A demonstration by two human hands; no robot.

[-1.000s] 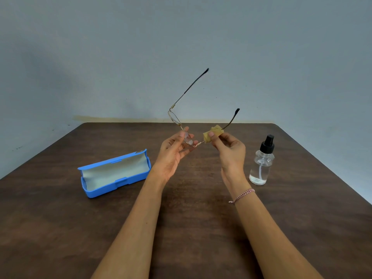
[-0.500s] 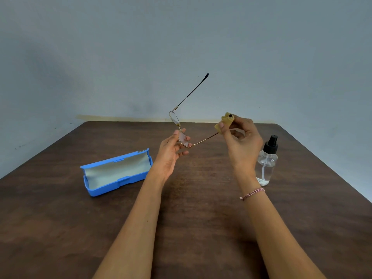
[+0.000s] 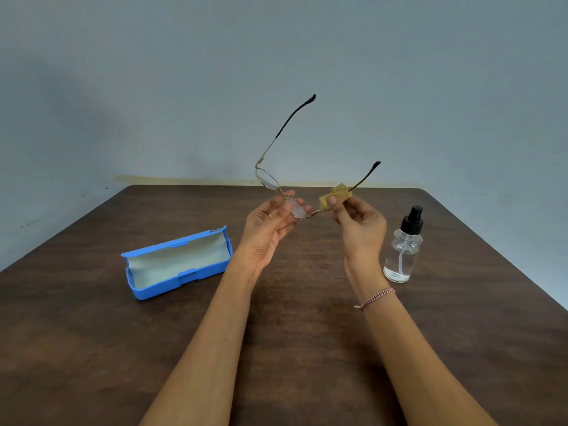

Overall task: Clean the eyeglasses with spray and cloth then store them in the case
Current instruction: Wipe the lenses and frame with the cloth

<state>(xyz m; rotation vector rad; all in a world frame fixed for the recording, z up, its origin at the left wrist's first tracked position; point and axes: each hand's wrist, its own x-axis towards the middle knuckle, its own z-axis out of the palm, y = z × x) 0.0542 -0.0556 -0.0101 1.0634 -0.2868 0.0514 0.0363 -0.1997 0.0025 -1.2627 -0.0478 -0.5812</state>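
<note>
Thin gold-framed eyeglasses (image 3: 268,179) with dark temple tips are held up over the far middle of the table. My left hand (image 3: 266,229) pinches the frame at one lens, fingers up. My right hand (image 3: 359,226) pinches a small yellow cloth (image 3: 335,196) around the right temple arm, close to the hinge. The other temple arm sticks up and away. A blue case (image 3: 178,262) lies open on the table to the left, its pale lining showing. A clear spray bottle (image 3: 404,245) with a black pump stands to the right of my right hand.
The dark wooden table (image 3: 92,348) ends at a grey wall behind. Its right edge runs diagonally past the bottle.
My right hand slid the cloth out along the temple arm towards its tip, then back down near the hinge. The glasses stayed in my left hand, tilting slightly.
</note>
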